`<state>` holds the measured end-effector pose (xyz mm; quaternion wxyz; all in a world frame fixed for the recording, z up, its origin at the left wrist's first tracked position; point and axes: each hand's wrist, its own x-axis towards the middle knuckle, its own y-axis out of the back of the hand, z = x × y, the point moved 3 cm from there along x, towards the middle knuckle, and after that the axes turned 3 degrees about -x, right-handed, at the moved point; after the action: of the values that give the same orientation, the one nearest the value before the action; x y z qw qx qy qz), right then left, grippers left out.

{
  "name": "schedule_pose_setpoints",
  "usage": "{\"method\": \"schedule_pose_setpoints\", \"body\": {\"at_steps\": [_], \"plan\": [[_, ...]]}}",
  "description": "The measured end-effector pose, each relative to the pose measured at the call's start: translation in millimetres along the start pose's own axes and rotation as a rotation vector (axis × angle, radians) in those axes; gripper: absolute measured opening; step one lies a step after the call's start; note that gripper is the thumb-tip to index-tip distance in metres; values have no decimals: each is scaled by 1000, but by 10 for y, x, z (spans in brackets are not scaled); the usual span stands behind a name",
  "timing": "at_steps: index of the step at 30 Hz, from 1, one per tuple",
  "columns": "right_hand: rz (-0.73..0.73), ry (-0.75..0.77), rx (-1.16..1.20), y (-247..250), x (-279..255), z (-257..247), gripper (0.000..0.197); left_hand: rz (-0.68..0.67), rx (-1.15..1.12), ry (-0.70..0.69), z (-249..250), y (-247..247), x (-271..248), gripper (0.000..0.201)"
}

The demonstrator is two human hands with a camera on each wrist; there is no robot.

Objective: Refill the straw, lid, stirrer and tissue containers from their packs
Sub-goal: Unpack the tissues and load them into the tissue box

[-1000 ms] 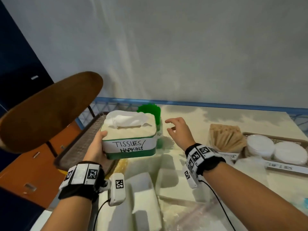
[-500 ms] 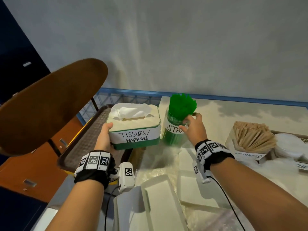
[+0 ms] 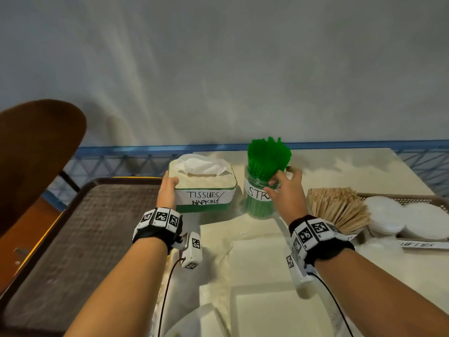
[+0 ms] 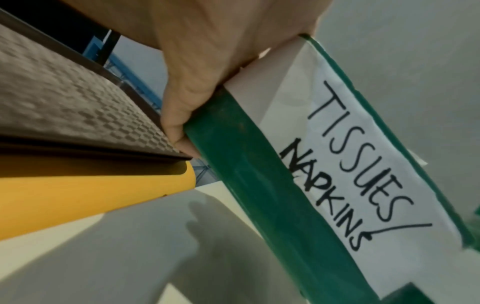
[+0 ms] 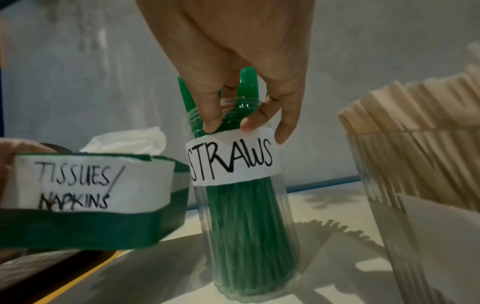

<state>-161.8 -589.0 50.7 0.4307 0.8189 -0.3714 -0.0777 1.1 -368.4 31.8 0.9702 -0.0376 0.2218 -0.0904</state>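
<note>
My left hand (image 3: 167, 190) grips the left end of the green tissue box (image 3: 206, 188) labelled TISSUES/NAPKINS (image 4: 363, 185), a white tissue poking from its top; the box (image 5: 85, 195) looks held off the table beside the tray. My right hand (image 3: 284, 190) grips the rim of the clear jar (image 3: 260, 203) labelled STRAWS (image 5: 231, 160), which is full of green straws (image 3: 268, 154) and stands on the table. Wooden stirrers (image 3: 337, 207) fan out of a clear container to the right. White lids (image 3: 408, 220) lie in a basket at far right.
A dark brown tray (image 3: 80, 239) over a yellow one (image 4: 91, 195) sits at the left. A brown chair back (image 3: 31, 154) rises beyond it. White tissue packs (image 3: 262, 288) in clear plastic lie in front of me. A blue wire rail (image 3: 136, 152) runs along the wall.
My right hand reached from open air to the straw jar and took hold of its rim. The tissue box in my left hand moved farther back, beside the jar.
</note>
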Motion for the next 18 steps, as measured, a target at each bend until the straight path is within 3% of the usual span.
{"method": "schedule_pose_setpoints", "body": {"at_steps": [7, 11, 18], "plan": [[26, 13, 37, -50, 78, 30, 20, 9, -7, 80, -275, -149, 226, 38], [53, 16, 59, -61, 79, 17, 19, 24, 18, 113, -362, -190, 245, 18], [31, -7, 99, -47, 32, 17, 22, 52, 152, 117, -384, -31, 305, 12]]}}
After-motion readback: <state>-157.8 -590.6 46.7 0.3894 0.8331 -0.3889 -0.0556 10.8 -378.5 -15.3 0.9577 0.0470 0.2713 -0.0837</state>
